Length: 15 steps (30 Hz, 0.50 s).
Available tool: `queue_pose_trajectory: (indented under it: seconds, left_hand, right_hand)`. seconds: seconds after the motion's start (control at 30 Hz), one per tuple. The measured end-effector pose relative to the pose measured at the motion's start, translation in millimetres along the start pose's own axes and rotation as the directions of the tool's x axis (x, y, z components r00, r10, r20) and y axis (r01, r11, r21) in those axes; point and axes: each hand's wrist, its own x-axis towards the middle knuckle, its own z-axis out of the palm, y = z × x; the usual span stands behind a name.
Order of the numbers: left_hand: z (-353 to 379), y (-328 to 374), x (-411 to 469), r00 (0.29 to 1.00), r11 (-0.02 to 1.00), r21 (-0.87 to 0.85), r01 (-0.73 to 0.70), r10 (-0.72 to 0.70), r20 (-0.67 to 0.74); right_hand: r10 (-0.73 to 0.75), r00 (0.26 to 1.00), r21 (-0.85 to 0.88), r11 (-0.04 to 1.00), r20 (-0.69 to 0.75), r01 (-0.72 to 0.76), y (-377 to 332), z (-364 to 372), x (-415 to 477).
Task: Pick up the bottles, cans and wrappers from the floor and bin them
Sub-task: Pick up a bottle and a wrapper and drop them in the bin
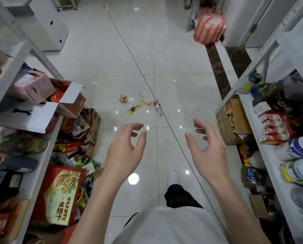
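On the glossy white floor ahead lies a small clear plastic bottle (158, 106) with a red label, on its side. To its left lie three wrappers: an orange-brown one (124, 99), a yellow one (134, 108) and a pale one (145, 100). My left hand (125, 148) and my right hand (206, 146) are held out in front of me, well short of the litter, both empty with fingers curled apart. No bin is clearly in view.
White shelving racks line both sides, the left rack (15, 71) and the right rack (263, 134), with boxes and snack packs spilling onto the floor. A thin cable (135, 62) runs diagonally along the aisle. A red-striped bag (209, 29) sits far right. My shoe (173, 176) steps forward.
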Motion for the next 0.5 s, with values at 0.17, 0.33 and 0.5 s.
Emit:
queue_pose_trajectory:
  seconds: [0.17,0.33,0.5]
  left_hand:
    - [27.8,40.7,83.2,1.0,1.0,0.003,0.008,-0.008,-0.012]
    - [33.2,39.6,133.1,0.997,0.997,0.016,0.069,-0.069,-0.045]
    - [17.0,3.1,179.5,0.98,0.985,0.03,0.173,-0.169,-0.101]
  right_hand:
    - [0.003,1.0,0.001,1.0,0.021,-0.003,16.1,-5.6,94.2]
    - [-0.026,0.995,-0.025,0.999,0.094,0.029,18.1,14.8,170.3]
    - [-0.029,0.989,-0.022,0.999,0.144,0.032,14.2,53.7,225.7]
